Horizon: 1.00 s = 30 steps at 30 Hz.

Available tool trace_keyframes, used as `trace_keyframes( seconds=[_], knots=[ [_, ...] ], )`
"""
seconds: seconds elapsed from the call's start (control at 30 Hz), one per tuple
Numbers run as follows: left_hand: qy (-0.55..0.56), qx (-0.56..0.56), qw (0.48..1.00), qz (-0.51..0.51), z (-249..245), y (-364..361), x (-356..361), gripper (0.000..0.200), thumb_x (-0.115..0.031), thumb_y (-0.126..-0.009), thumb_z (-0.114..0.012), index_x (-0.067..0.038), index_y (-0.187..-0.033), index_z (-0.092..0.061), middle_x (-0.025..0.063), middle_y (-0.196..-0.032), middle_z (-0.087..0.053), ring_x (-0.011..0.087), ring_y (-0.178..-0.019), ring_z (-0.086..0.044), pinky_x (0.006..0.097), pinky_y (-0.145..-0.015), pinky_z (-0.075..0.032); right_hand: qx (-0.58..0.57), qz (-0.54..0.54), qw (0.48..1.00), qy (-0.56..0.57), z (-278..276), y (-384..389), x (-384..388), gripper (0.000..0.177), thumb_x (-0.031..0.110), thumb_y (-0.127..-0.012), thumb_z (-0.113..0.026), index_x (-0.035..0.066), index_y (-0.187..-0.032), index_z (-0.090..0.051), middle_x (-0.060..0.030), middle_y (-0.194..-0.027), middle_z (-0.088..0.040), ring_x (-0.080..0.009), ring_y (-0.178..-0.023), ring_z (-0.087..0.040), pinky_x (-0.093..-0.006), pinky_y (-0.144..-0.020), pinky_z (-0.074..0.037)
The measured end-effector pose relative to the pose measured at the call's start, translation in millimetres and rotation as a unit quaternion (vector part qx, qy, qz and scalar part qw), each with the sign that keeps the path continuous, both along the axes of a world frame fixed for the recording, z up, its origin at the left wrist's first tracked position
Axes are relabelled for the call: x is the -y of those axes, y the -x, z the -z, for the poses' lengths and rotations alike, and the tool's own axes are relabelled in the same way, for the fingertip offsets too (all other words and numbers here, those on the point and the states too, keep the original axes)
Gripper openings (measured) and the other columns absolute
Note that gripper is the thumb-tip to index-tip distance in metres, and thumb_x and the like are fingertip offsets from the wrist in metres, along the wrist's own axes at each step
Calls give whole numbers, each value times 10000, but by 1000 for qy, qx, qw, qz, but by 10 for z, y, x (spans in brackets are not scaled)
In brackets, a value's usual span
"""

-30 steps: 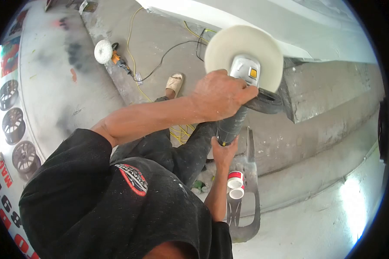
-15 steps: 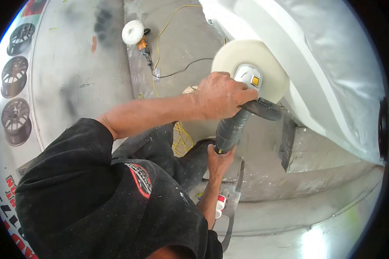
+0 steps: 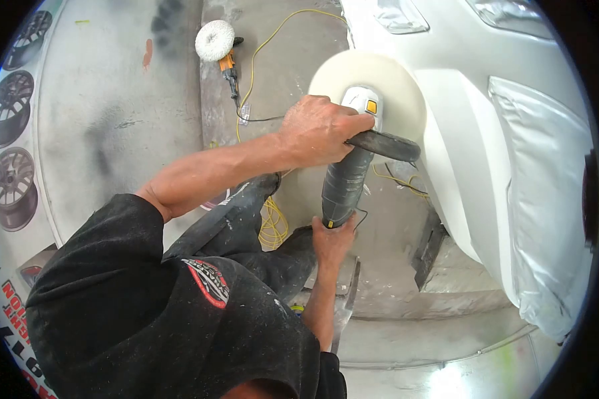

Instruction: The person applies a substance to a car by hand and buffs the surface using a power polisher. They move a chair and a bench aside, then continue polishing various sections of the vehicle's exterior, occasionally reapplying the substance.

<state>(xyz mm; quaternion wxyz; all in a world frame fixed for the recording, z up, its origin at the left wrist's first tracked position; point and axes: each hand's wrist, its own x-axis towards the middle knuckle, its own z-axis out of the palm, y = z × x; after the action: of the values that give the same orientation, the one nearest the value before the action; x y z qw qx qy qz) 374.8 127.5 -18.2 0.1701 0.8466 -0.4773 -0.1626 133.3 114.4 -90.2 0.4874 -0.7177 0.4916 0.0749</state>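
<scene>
A polisher (image 3: 345,189) with a dark body, a white head and a wide cream pad (image 3: 399,86) is between my two hands. My left hand (image 3: 319,132) is closed round the front of it, by the black loop handle (image 3: 386,143). My right hand (image 3: 333,243) is wrapped round the rear end of the body. At its right side the pad overlaps the edge of a silvery-white car body panel (image 3: 469,153); whether the pad's face presses on it cannot be seen.
A second polisher (image 3: 227,64), orange and black with a fluffy white pad (image 3: 214,40), lies on the floor. A yellow cord (image 3: 273,226) is coiled near my legs. Clear film (image 3: 539,153) covers part of the car. Wheel pictures (image 3: 12,186) line the left wall.
The view has shifted, bringing more of the car's front into sight, including its lights. The polisher and both hands appear slightly further left and up. Both hands keep their grip.
</scene>
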Motion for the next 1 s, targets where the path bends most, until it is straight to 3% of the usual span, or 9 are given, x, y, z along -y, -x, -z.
trace_keyframes(
  seconds=[0.1, 0.27, 0.37, 0.6, 0.7, 1.0],
  knots=[
    [62, 18, 998, -18, 112, -175, -102, 285, -108, -671, -768, -128, -927, -645, 31, -755, -682, 307, -694, -680, 455, -612, -520, 47, -18, 999, 16, 141, -123, -26, 704, 146, -735, -773, -57, -1355, -507, -304, -1089, -703, -483, -1053, -681, -508, -868, -541],
    [29, 9, 999, -33, 123, -360, -175, 277, -99, -656, -765, -123, -910, -656, 36, -745, -683, 310, -684, -667, 437, -605, -511, 38, -17, 999, 8, 86, -385, 20, 575, 129, -745, -766, -32, -1250, -543, -285, -1037, -716, -477, -1008, -694, -513, -833, -539],
    [52, 11, 998, -23, 102, -354, -192, 290, -83, -634, -763, -123, -900, -655, 31, -749, -684, 300, -675, -658, 420, -607, -503, 21, 2, 1000, -3, 45, -433, 40, 654, 146, -696, -790, -121, -1236, -538, -331, -1005, -693, -493, -975, -688, -509, -824, -546],
    [95, 17, 995, -9, 13, -203, -202, 343, -68, -580, -778, -121, -893, -651, 9, -746, -672, 269, -646, -641, 387, -610, -473, 40, 3, 999, 31, 77, -273, 3, 595, 141, -708, -774, -84, -1214, -555, -286, -967, -711, -464, -909, -708, -493, -786, -551],
    [45, 17, 999, -7, -62, -163, -196, 301, -111, -669, -781, -137, -918, -614, 1, -797, -696, 287, -712, -680, 422, -648, -524, 52, 16, 998, 14, 138, -189, -12, 579, 131, -719, -764, -75, -1218, -556, -281, -978, -712, -459, -924, -709, -488, -791, -552],
    [36, -3, 999, 7, 138, 24, -152, 273, -95, -663, -769, -125, -896, -630, 38, -758, -683, 298, -690, -674, 426, -642, -521, 3, -2, 1000, 23, 333, 76, -76, 567, 140, -733, -764, -56, -1225, -562, -289, -987, -707, -471, -961, -701, -496, -811, -551]
  ],
)
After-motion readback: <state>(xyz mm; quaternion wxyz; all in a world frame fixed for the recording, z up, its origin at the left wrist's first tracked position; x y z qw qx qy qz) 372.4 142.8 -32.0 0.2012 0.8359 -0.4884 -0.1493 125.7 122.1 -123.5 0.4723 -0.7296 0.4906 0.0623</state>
